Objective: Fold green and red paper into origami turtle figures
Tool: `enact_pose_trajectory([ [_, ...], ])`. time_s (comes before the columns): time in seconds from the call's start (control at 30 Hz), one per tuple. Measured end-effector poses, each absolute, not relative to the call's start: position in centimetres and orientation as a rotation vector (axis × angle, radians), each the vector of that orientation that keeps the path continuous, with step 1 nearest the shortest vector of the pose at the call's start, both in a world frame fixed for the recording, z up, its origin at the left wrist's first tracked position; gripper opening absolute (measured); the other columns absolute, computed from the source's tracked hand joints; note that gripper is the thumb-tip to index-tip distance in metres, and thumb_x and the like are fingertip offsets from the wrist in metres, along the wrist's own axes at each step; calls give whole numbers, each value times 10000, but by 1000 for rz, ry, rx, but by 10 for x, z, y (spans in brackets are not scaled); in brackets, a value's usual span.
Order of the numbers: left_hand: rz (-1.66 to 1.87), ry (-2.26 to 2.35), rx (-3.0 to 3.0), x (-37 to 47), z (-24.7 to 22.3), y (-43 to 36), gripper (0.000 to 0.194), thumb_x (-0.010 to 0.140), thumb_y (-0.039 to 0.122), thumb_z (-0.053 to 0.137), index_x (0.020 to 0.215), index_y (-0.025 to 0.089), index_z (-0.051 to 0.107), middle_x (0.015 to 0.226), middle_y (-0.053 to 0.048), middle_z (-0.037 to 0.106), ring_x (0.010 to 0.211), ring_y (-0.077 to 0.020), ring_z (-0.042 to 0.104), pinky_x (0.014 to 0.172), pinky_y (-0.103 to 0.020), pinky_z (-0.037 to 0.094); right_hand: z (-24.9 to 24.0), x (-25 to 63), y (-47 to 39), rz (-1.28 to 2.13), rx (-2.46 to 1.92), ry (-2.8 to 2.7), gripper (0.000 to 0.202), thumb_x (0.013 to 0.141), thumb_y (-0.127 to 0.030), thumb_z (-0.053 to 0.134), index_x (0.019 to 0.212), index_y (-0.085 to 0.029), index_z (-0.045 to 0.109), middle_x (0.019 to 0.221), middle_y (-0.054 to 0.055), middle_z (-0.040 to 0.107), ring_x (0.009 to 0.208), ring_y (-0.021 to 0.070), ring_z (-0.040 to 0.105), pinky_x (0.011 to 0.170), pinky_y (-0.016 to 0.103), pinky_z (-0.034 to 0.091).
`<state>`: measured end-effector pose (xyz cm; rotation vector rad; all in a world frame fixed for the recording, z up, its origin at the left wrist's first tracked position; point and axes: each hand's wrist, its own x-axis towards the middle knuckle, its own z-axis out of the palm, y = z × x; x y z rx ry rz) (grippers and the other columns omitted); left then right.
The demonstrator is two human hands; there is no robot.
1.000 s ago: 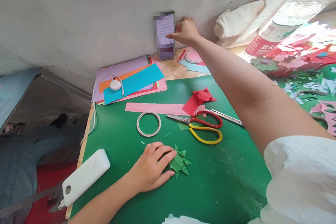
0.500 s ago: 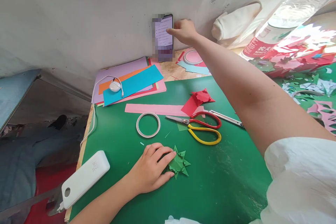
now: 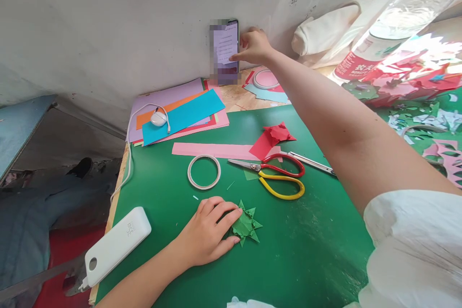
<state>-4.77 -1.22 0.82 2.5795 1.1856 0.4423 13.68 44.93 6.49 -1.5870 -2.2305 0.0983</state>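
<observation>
My left hand point(image 3: 212, 231) rests on the green table with its fingers apart, thumb and fingertips touching the left edge of a green folded paper star point(image 3: 246, 224). At the back, my right hand point(image 3: 254, 47) reaches to a phone point(image 3: 226, 50) propped upright against the wall. Its thumb lies on the lower part of the lit screen, and the other fingers curl beside the phone's right edge. Scissors point(image 3: 285, 177) with one red and one yellow handle lie beyond the star, near a red folded paper piece point(image 3: 277, 132).
A tape roll point(image 3: 204, 172), pink strip point(image 3: 212, 149) and cutter point(image 3: 312, 162) lie mid-table. Coloured sheets point(image 3: 184, 115) are back left, a white power bank point(image 3: 118, 246) at the left edge. A bottle point(image 3: 378, 48) leans at the right near paper scraps point(image 3: 445, 154).
My right thumb has moved down the phone screen, and the text on it has shifted. My left hand and the green star have stayed in place.
</observation>
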Motion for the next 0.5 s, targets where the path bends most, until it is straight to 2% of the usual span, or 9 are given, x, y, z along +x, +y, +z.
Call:
enact_pose_trajectory([
  [0.5, 439, 1184, 2573, -48, 8, -13, 409, 988, 348, 552, 1353, 167, 514, 1256, -109, 684, 1140, -254, 571, 924, -390, 511, 81, 118, 445, 357, -1724, -1974, 437, 973, -462, 606, 1282, -152, 597, 1272, 92, 620, 1138, 201, 625, 985, 428, 563],
])
